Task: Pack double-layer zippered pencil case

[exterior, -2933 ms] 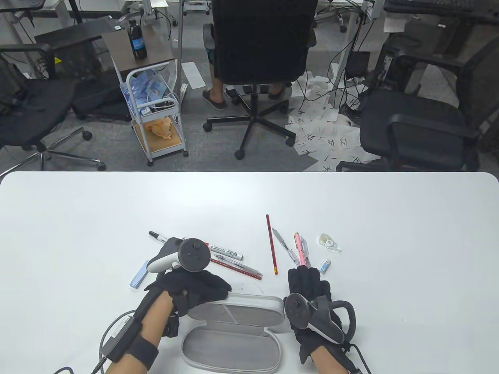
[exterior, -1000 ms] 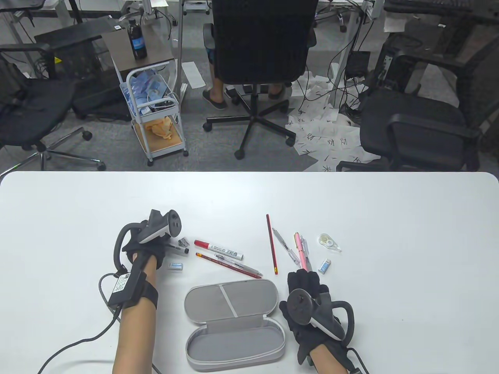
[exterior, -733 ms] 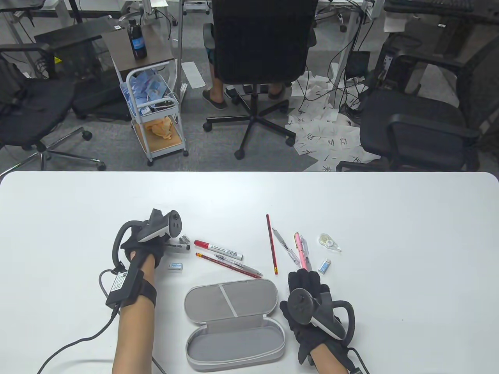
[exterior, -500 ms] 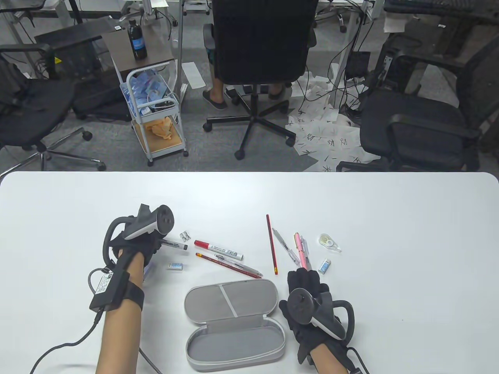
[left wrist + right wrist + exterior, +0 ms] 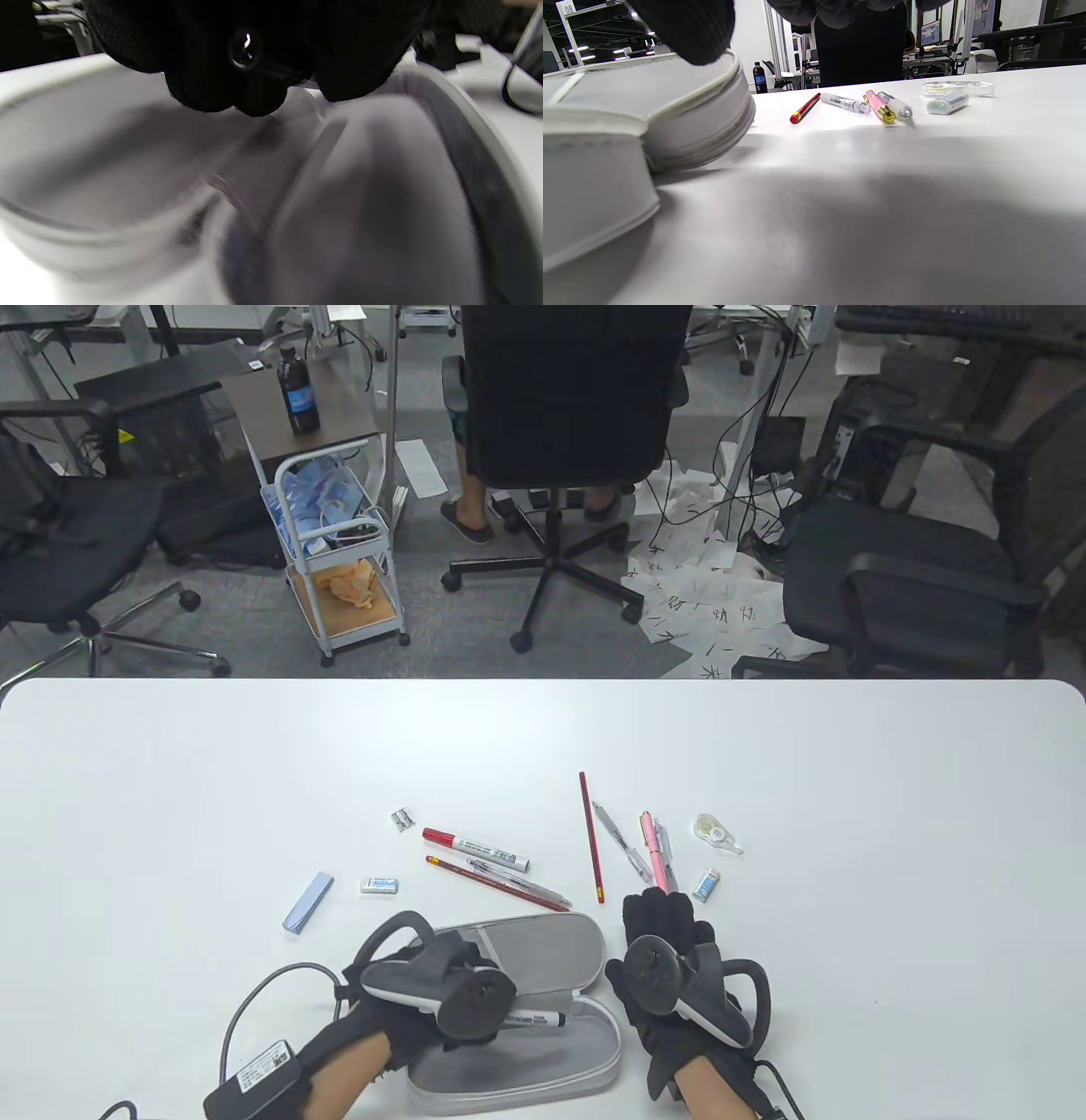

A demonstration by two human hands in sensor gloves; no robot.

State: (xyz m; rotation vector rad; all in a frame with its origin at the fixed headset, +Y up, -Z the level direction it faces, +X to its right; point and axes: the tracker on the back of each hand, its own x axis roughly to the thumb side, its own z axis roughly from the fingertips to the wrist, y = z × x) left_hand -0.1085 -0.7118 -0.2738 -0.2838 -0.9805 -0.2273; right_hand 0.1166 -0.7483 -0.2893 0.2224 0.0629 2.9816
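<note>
— Where is the pencil case (image 5: 543,937)?
— Open on the counter (image 5: 848,814), between the hands.
— And the left hand (image 5: 407,997)?
— Over the near half, fingers closed on a black marker (image 5: 534,1019).
— The right hand (image 5: 666,950)?
— Flat on the counter, fingers spread, touching the case's right end.

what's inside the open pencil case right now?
In the pencil case's near half, a black marker shows, its left end under the left hand. Whether the fingers still grip it is hidden. Far half: only a strap visible.
</note>
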